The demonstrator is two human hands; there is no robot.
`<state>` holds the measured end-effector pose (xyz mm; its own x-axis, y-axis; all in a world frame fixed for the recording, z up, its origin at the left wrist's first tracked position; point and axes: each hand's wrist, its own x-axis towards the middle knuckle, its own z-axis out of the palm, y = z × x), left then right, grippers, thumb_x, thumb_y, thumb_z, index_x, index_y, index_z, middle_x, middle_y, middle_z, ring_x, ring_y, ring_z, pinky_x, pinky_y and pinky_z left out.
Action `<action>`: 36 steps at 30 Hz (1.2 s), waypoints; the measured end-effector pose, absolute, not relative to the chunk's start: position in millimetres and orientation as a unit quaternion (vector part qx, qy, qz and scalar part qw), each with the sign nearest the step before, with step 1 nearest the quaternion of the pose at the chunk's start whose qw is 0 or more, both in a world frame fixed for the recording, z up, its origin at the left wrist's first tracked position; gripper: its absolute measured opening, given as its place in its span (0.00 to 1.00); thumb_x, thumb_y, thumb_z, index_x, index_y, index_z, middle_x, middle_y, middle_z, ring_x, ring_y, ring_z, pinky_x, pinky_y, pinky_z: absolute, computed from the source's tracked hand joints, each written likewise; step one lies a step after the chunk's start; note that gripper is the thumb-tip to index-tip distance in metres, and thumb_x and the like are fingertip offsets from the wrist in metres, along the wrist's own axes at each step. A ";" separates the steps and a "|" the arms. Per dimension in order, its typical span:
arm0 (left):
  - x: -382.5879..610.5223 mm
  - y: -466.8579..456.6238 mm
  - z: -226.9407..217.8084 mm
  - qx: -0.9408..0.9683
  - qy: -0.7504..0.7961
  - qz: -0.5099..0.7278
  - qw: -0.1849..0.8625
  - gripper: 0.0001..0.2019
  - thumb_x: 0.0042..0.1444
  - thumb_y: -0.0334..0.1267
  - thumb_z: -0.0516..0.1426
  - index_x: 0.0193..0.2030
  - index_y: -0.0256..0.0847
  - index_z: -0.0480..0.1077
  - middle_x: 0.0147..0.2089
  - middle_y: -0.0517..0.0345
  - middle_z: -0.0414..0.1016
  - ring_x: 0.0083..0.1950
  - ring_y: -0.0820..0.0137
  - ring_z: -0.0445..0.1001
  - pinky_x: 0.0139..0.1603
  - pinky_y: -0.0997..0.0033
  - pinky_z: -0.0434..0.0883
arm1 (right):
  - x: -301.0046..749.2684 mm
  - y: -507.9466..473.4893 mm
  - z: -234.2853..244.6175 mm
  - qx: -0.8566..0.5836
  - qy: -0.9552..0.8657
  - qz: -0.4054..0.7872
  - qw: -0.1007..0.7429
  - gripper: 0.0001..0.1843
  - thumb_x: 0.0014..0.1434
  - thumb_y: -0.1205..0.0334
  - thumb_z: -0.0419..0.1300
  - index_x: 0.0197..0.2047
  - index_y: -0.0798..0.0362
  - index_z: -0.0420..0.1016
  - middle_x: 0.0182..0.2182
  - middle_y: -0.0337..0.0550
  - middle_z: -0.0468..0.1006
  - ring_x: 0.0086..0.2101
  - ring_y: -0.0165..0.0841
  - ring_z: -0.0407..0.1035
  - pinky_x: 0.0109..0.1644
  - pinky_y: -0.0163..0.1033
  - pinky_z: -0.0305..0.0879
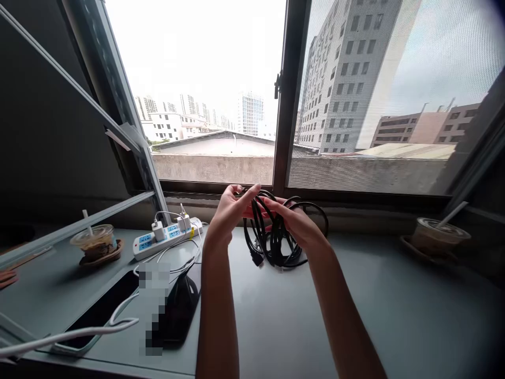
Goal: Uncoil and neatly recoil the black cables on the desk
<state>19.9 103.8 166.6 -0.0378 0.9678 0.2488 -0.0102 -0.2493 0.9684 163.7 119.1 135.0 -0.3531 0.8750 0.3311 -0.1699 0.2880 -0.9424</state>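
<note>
Black cable coil (277, 239) seemingly between the fingers (278, 207)

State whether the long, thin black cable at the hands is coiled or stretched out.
Coiled: the cable forms several overlapping loops, bunched between the left hand and the right hand.

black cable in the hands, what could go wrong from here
The black cable hangs in loose, uneven loops from the left hand and right hand, so strands might slip or tangle. Its dangling connector could snag a loop. The power strip, with chargers plugged in, looks close to the left forearm and might get bumped.
</note>
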 end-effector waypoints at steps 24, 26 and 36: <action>8.9 128.8 160.5 0.288 0.257 0.854 0.349 0.16 0.57 0.26 0.51 0.50 0.42 0.54 0.25 0.69 0.65 0.16 0.81 0.64 0.21 0.79 0.63 | 161.8 115.2 142.4 -0.280 -0.511 0.513 0.631 0.21 0.47 0.44 0.63 0.20 0.54 0.70 0.25 0.39 0.74 0.31 0.34 0.74 0.31 0.36 0.73; 4.4 126.4 161.6 0.293 0.233 0.856 0.356 0.17 0.57 0.26 0.52 0.50 0.42 0.54 0.25 0.69 0.66 0.17 0.81 0.64 0.22 0.79 0.63 | 164.1 116.1 143.2 -0.255 -0.484 0.528 0.649 0.21 0.45 0.44 0.65 0.20 0.54 0.67 0.23 0.36 0.72 0.29 0.31 0.74 0.28 0.33 0.72; -15.6 98.7 159.7 0.470 0.269 0.727 0.423 0.39 0.45 0.34 0.65 0.62 0.46 0.50 0.41 0.57 0.74 0.39 0.72 0.76 0.35 0.78 0.70 | 186.6 117.2 144.2 -0.268 -0.489 0.517 0.650 0.16 0.46 0.55 0.68 0.37 0.53 0.74 0.35 0.41 0.77 0.39 0.35 0.73 0.36 0.37 0.73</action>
